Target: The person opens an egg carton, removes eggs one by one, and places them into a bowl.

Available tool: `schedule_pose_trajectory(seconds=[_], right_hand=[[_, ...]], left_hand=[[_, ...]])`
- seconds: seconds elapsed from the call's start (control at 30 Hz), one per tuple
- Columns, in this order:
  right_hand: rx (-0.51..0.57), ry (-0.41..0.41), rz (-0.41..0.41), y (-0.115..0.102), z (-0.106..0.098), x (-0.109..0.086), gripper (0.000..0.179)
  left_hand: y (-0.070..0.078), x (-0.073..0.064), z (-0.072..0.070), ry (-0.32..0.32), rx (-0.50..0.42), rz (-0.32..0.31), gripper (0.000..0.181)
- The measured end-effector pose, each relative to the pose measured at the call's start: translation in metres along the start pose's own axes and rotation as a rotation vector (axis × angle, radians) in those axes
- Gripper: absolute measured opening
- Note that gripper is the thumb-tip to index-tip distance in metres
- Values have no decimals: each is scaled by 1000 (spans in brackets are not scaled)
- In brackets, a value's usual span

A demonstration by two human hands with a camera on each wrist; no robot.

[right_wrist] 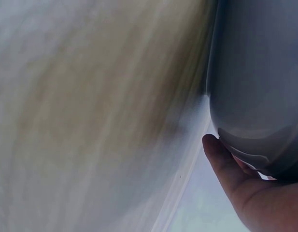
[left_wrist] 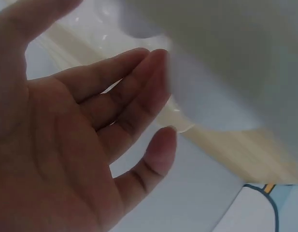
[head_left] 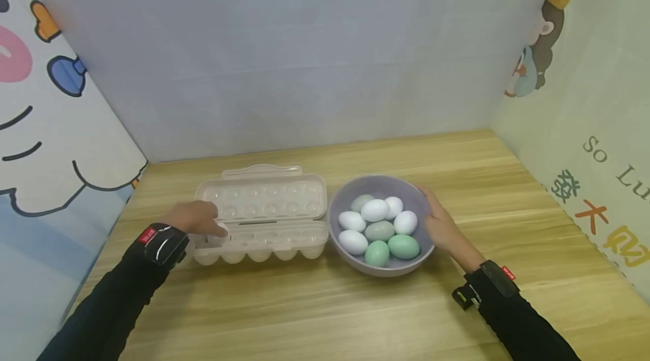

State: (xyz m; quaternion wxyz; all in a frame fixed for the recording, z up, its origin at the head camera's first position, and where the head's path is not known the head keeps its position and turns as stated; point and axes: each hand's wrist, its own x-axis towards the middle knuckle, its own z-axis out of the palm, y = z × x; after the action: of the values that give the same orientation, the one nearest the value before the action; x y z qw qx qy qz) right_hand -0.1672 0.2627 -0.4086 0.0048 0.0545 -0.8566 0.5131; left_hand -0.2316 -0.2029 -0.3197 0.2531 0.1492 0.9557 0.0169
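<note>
In the head view, a clear plastic egg carton (head_left: 284, 225) lies with its lid (head_left: 264, 197) folded back. My left hand (head_left: 195, 218) is over its left end, fingertips at a small whitish shape that I cannot make out for certain. The left wrist view shows that hand's palm and loosely extended fingers (left_wrist: 110, 101) beside the carton's rounded cups (left_wrist: 216, 106). Right of the carton stands a grey-purple bowl (head_left: 341, 194) with several white eggs (head_left: 376, 210), grey-green eggs (head_left: 380, 231) and green eggs (head_left: 404, 246). My right hand (head_left: 440, 224) holds the bowl's right rim.
The wooden tabletop (head_left: 315, 316) extends in front of the carton and bowl. A pale backdrop (head_left: 315, 56) rises behind. Panels with printed cartoons stand at the left (head_left: 61, 113) and right (head_left: 584, 124) sides.
</note>
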Motion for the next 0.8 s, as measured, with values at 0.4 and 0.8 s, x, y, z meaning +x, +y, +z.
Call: schedule_pose_trajectory(seconds=[0.4,0.8], right_hand=[[26,-11,23,-1,1,-2,69],[25,-6,5,-2,0,-2,70]], left_hand=[[-5,2,11,10,-74,-23,39],[-8,10,20,119,-102,22,51]])
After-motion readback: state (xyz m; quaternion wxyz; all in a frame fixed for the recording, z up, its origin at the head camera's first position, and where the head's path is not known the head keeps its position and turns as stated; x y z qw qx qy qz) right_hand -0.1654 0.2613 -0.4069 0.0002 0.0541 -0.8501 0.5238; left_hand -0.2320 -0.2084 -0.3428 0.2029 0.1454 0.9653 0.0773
